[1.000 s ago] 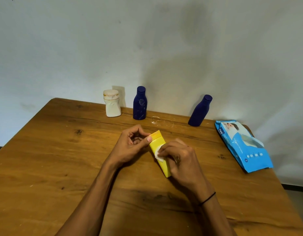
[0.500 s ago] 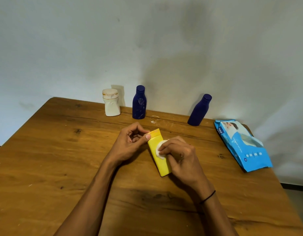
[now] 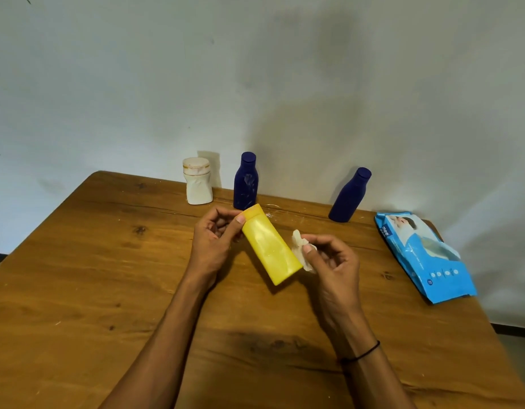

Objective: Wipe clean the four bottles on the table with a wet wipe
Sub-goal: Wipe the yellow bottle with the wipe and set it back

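from the head camera, looking down over the wooden table (image 3: 78, 290): the person's left hand (image 3: 214, 246) holds a yellow bottle (image 3: 270, 246) by its cap end, thumb laid along the top edge and the fingers curled in behind it. the bottle is tilted, cap end up and away toward the wall, flat bottom end pointing down toward the person, and it looks lifted off the tabletop rather than lying on it. the right hand (image 3: 329, 261) sits just beside the bottle's right side, thumb and fingertips pinching a crumpled white wet wipe (image 3: 302, 249); the wipe sits right against the lower right edge of the bottle, though i cannot tell whether it actually touches. a thin black band (image 3: 364, 354) circles the right wrist.

along the far edge of the table, near the pale wall (image 3: 255, 84), three more bottles stand upright: a dented white bottle (image 3: 197, 184) with a wide cream cap on the left, a dark blue bottle (image 3: 245, 181) just beside it showing pale smears on its front, and a second dark blue bottle (image 3: 349, 196) well apart to the right. at the right side of the table lies a blue wet wipe pack (image 3: 426, 258), flat on its back.
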`<action>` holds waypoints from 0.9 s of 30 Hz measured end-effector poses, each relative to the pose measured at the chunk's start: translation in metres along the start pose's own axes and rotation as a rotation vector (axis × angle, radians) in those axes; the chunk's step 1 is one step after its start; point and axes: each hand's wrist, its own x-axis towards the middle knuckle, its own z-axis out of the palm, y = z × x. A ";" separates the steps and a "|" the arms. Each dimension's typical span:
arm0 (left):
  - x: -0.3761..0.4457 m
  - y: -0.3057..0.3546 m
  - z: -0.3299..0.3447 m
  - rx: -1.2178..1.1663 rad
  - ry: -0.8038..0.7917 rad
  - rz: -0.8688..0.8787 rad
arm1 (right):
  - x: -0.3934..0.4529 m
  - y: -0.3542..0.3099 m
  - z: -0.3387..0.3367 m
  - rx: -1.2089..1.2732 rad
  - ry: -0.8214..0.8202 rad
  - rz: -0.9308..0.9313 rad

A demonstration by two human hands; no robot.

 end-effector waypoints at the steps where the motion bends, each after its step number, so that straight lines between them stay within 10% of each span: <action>1: 0.000 0.000 0.000 -0.004 0.019 0.010 | 0.000 0.002 0.000 0.031 0.016 0.016; 18: 0.001 -0.006 -0.002 0.059 0.237 0.160 | -0.022 0.010 0.028 -0.801 -0.072 -0.379; 27: -0.008 -0.003 0.005 -0.276 -0.190 -0.109 | -0.027 0.008 0.032 -0.654 0.095 -0.495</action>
